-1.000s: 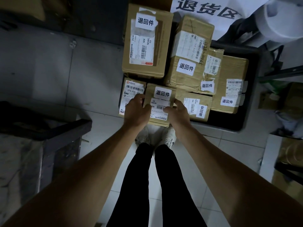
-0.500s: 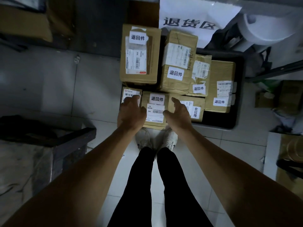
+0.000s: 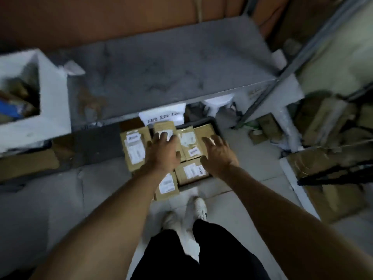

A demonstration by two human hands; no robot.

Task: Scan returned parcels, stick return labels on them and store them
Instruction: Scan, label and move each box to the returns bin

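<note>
On the tiled floor (image 3: 232, 201), at twelve o'clock from the person's white shoes (image 3: 198, 208), a cluster of brown cardboard parcels (image 3: 135, 150) lies partly inside a shallow black plastic tray (image 3: 217, 126), under the front edge of a grey metal shelf (image 3: 161, 73). Every parcel visible carries white paper labels, and a white paper sign (image 3: 161, 116) hangs from the shelf edge above them; its print is too blurred to read. Judged from this arrangement, these parcels look labelled and stored, and whether more remain to be scanned cannot be told. The left hand (image 3: 161, 154) hovers above the stack with the palm down, its fingers spread and straight, gripping nothing. At three o'clock from it, the right hand (image 3: 219, 154) hangs over the tray's right half, fingers likewise splayed and empty. Both forearms reach forward from the lower corners of the view. Whether either hand touches a parcel cannot be told, because the frame is smeared by motion.
</note>
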